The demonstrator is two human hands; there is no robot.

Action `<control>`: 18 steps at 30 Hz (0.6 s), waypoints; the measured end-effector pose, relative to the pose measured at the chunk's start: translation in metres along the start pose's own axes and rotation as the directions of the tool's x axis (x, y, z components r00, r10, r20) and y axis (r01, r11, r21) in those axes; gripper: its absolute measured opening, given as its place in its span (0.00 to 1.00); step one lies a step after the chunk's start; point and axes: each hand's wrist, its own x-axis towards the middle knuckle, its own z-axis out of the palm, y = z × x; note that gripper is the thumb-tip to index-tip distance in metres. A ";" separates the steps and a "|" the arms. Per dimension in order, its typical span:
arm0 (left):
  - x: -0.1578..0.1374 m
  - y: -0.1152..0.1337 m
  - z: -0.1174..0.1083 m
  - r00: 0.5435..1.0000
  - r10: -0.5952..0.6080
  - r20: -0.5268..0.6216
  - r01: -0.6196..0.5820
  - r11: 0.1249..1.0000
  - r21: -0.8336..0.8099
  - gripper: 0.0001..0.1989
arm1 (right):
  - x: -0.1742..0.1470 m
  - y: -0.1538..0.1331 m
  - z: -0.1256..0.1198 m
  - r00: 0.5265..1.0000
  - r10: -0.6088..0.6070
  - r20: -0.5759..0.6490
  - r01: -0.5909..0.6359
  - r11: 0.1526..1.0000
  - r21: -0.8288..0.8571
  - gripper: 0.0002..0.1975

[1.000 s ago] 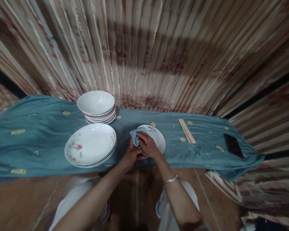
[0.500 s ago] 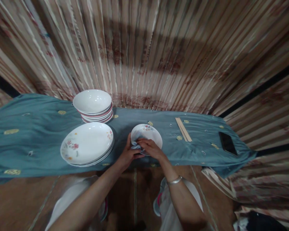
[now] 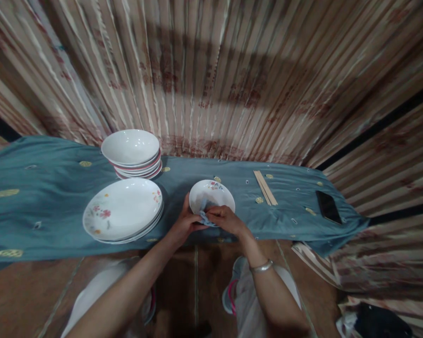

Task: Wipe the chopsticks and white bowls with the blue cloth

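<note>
Cloth point(image 3: 204, 218), blue and bunched, is pinched between the thumb and fingers of our right grip point(image 3: 221, 218), low against the near inside of a small floral dish point(image 3: 199, 193). Bunching it probably lets us press with the fingertips and reach the curve below the rim. Our left grip point(image 3: 189, 218) closes around the near-left edge of that dish, thumb up along its side and fingers reaching under, likely so that it cannot slide or turn under the pressure. The dish faces up, just beyond both grips; whether its base touches the desk point(image 3: 65, 197) or is lifted slightly, we cannot tell.

Left of our left grip lies a stack of oval plates point(image 3: 121, 209), with a stack of bowls point(image 3: 130, 149) farther off behind it. Nesting like with like seems meant to save room and keep each pile stable. Beyond and to the right of our right grip are pale sticks point(image 3: 265, 188), and well apart past them a dark phone point(image 3: 328, 207), perhaps laid there to leave our elbows free.
</note>
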 end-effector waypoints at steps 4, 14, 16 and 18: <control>0.000 0.002 0.002 1.000 -0.002 -0.028 0.003 0.999 0.039 0.48 | -0.006 0.002 -0.006 1.000 0.021 0.011 -0.020 0.999 -0.047 0.12; 0.003 0.002 0.002 1.000 0.016 0.009 -0.017 0.996 0.084 0.51 | -0.022 0.000 -0.024 0.998 0.059 -0.034 -0.067 0.932 -0.355 0.14; 0.004 0.001 0.002 1.000 0.019 0.008 -0.019 0.996 0.084 0.51 | -0.023 -0.002 -0.025 0.996 0.068 -0.052 -0.084 0.902 -0.425 0.14; 0.004 0.001 0.002 1.000 0.018 -0.001 -0.018 0.995 0.094 0.52 | -0.023 -0.002 -0.027 0.994 0.081 -0.070 -0.105 0.867 -0.487 0.14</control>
